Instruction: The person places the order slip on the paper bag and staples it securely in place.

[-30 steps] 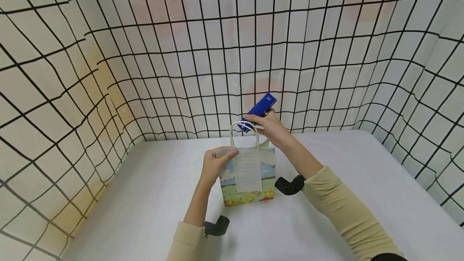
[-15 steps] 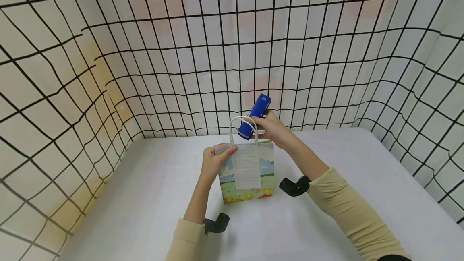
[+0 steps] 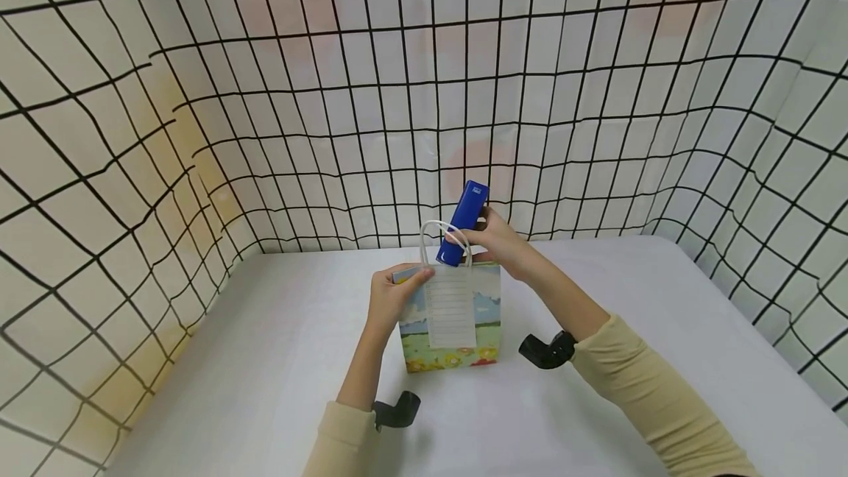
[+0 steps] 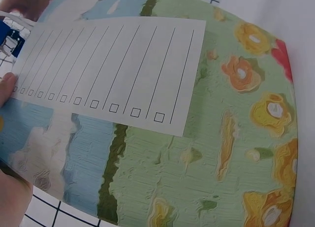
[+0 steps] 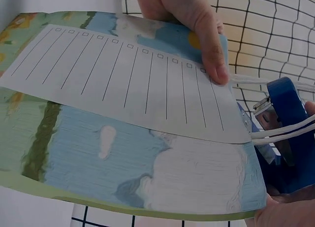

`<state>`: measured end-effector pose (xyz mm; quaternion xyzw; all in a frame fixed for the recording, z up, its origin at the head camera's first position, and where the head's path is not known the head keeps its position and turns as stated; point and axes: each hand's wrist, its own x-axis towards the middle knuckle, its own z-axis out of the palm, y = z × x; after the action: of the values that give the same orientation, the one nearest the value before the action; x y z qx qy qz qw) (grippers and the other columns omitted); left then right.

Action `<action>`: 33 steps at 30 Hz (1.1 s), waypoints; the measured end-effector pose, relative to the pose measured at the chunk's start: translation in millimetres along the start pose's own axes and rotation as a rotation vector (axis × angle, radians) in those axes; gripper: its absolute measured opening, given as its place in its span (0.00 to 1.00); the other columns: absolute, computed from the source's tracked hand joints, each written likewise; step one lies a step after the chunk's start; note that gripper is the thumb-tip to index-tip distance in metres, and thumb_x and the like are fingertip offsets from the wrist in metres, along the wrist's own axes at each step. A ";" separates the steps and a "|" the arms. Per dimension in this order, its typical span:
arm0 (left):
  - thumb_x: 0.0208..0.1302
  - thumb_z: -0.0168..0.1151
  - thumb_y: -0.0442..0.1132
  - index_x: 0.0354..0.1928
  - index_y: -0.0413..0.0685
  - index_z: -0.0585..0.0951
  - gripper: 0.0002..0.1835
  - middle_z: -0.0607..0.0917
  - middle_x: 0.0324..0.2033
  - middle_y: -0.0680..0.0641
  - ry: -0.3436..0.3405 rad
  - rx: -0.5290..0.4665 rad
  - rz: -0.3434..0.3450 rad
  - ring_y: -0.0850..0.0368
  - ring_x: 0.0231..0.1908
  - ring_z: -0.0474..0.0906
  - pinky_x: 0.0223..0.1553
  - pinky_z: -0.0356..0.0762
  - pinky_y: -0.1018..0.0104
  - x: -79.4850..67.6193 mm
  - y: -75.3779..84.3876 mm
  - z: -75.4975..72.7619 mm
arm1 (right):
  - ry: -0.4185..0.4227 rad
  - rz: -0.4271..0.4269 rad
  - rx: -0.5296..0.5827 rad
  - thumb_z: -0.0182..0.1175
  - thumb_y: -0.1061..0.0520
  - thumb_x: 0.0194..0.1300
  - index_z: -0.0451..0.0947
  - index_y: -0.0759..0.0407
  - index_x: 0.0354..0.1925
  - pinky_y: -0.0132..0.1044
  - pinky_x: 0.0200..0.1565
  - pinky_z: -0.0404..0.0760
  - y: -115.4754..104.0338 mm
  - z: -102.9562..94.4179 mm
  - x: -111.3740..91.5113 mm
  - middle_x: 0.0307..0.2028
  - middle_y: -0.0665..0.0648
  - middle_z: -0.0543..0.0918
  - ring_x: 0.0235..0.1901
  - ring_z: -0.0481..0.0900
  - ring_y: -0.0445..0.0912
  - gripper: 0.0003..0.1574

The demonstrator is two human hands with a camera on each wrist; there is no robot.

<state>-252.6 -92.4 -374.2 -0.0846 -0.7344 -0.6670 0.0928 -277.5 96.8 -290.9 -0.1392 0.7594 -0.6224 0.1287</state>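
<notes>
A small paper gift bag (image 3: 488, 311) painted with sky, meadow and flowers stands upright on the table. Against its front lies a white lined checklist sheet (image 3: 452, 315), its top at the bag's upper edge. My left hand (image 3: 394, 297) pinches the sheet and the bag's top edge, thumb in front. In my right hand (image 3: 506, 245) is a blue stapler (image 3: 469, 205), held tilted with its lower end by the bag's rim, behind the white cord handles (image 3: 424, 238). Its metal mouth (image 5: 268, 113) shows close to the sheet's top edge; whether paper is between its jaws is hard to tell.
A white tabletop (image 3: 285, 359) lies beneath the bag. Black grid netting (image 3: 371, 116) over white sheeting rises at the back and both sides. Black wrist cameras (image 3: 397, 411) sit at both cuffs.
The stapler has come down and turned steeper, its lower end now at the bag's top edge. My right forearm has shifted slightly right; my left hand keeps its hold.
</notes>
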 end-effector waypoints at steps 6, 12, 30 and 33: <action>0.53 0.66 0.43 0.37 0.39 0.84 0.15 0.86 0.30 0.40 0.015 0.020 0.020 0.61 0.23 0.81 0.26 0.78 0.71 0.4 -4.4 1.3 | 0.003 -0.033 -0.067 0.58 0.54 0.58 0.39 0.63 0.67 0.57 0.57 0.68 3.4 0.7 -1.3 0.61 0.71 0.62 0.61 0.65 0.63 0.50; 0.52 0.67 0.44 0.36 0.40 0.84 0.15 0.86 0.29 0.40 0.029 0.011 0.002 0.61 0.23 0.82 0.26 0.78 0.70 -0.5 -3.5 1.5 | -0.011 -0.076 -0.092 0.59 0.56 0.58 0.41 0.65 0.66 0.55 0.55 0.70 4.0 2.6 -4.8 0.59 0.72 0.66 0.58 0.68 0.62 0.48; 0.52 0.67 0.45 0.35 0.41 0.84 0.14 0.86 0.29 0.40 0.033 0.024 0.005 0.61 0.23 0.81 0.25 0.77 0.70 -1.4 -5.8 2.1 | -0.035 -0.166 -0.192 0.59 0.59 0.59 0.39 0.67 0.67 0.54 0.57 0.69 6.5 8.1 -12.0 0.58 0.73 0.67 0.57 0.69 0.62 0.49; 0.52 0.66 0.45 0.35 0.40 0.84 0.15 0.86 0.30 0.40 0.032 0.035 0.010 0.61 0.23 0.81 0.26 0.77 0.70 -1.0 -5.2 2.1 | -0.039 -0.162 -0.226 0.59 0.58 0.58 0.41 0.66 0.66 0.54 0.56 0.70 5.7 9.2 -11.9 0.57 0.72 0.68 0.57 0.70 0.61 0.49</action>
<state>-253.0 -90.8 -379.7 -0.0758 -0.7438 -0.6551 0.1092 -263.3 93.9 -297.9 -0.2258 0.8084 -0.5383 0.0762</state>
